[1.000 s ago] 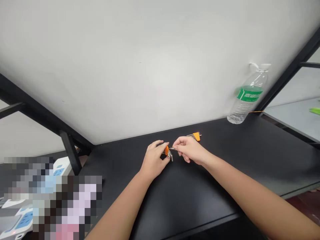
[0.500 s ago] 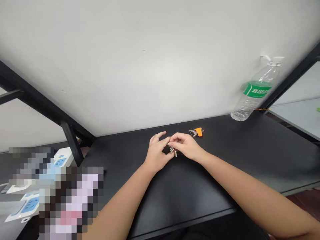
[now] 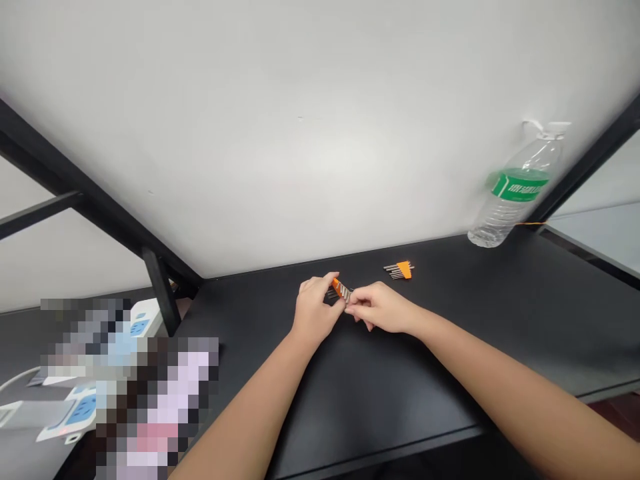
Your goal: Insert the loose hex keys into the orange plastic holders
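Observation:
An orange holder [image 3: 341,289] with several metal hex keys in it is gripped between the thumb and fingers of my left hand [image 3: 314,305]. The short bent ends of the keys face right, while some long shanks show dark behind the holder. My right hand [image 3: 383,308] is closed at the holder's lower right end, thumb and forefinger pinched on what looks like a hex key there, mostly hidden by the fingers. Beyond the hands, a second orange holder with hex keys [image 3: 405,270] lies on the black tabletop [image 3: 370,393].
A clear plastic bottle with a green label [image 3: 520,185] stands at the back right by the white wall [image 3: 310,167]. On the left are a black metal frame [image 3: 161,290], a white power strip with blue sockets [image 3: 83,408] and blurred-out items [image 3: 165,400].
My left hand has turned, so the orange holder now shows between its fingers. My right hand has moved slightly down and right to the holder's lower end. The view has shifted a little.

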The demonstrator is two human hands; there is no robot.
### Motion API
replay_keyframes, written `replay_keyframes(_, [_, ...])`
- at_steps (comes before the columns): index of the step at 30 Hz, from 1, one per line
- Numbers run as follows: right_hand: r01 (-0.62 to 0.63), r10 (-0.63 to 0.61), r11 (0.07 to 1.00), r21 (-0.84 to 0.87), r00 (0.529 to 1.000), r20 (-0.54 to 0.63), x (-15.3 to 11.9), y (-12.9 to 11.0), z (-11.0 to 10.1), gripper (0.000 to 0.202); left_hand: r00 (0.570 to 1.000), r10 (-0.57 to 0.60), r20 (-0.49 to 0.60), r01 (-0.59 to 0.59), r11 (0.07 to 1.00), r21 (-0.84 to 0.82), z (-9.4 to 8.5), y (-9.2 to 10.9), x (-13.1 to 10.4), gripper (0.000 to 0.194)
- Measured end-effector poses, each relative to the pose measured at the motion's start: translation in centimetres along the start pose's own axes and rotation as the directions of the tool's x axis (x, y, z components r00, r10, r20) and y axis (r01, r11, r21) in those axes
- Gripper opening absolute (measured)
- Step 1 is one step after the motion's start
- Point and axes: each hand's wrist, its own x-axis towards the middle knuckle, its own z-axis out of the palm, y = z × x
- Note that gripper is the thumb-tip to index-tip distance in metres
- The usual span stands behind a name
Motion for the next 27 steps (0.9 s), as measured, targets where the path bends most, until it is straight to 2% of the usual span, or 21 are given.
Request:
replay_keyframes(2, [-0.024, 0.024, 1.0, 0.003, 0.999, -0.033, 0.1, -0.3, 0.6, 0.032, 1.0, 0.021, -0.004, -0.021, 1.0, 0.005, 0.0, -0.1, -0.1, 0.048])
replay_keyframes(4, [0.0, -0.006, 0.998, -0.063, 0.996, -0.093, 0.2, -0.5, 0.9, 0.036, 0.999, 0.054, 0.005, -0.054, 0.998, -0.02, 0.1, -0.2, -0.1, 0.051])
replay_keyframes(7, [0.123, -0.149, 0.952, -0.282, 0.986, -0.071, 0.2, -0.3, 0.1, 0.03, 0.996, 0.073, 0.042, -0.07, 0.996, -0.063, 0.1, -0.3, -0.2, 0.057])
replay_keyframes(9, [0.153, -0.187, 0.89, -0.429, 0.982, -0.037, 0.2, 0.4, -0.9, 0.021, 0.996, 0.058, 0.062, -0.053, 0.995, -0.087, 0.1, -0.3, -0.2, 0.059])
replay_keyframes(12, [0.033, -0.16, 0.792, -0.609, 0.975, -0.154, 0.6, 1.9, -2.3, 0.01, 0.996, 0.05, 0.074, -0.042, 0.993, -0.114, 0.0, -0.2, -0.1, 0.058])
replay_keyframes(14, [-0.029, -0.135, 0.757, -0.653, 0.97, -0.2, 0.9, 2.7, -2.7, 0.011, 0.996, 0.053, 0.073, -0.043, 0.991, -0.126, 0.0, -0.1, -0.1, 0.054])
replay_keyframes(17, [-0.022, -0.123, 0.725, -0.689, 0.979, -0.161, 1.4, 3.2, -2.4, 0.014, 0.997, 0.051, 0.057, -0.043, 0.989, -0.144, -0.1, -0.2, 0.0, 0.045])
replay_keyframes(20, [-0.001, -0.133, 0.644, -0.765, 0.985, -0.114, 1.6, 2.7, -1.7, 0.016, 0.997, 0.071, 0.044, -0.063, 0.984, -0.165, 0.0, -0.3, 0.0, 0.042])
replay_keyframes(24, [-0.05, -0.098, 0.502, -0.863, 0.989, -0.115, 1.5, 1.7, -0.9, 0.02, 0.994, 0.1, 0.046, -0.09, 0.979, -0.181, 0.0, -0.4, 0.0, 0.05])
replay_keyframes(27, [-0.094, -0.049, 0.432, -0.897, 0.991, -0.127, 1.0, 1.3, -0.6, 0.018, 0.998, 0.028, 0.048, -0.017, 0.978, -0.209, 0.1, -0.3, -0.1, 0.066])
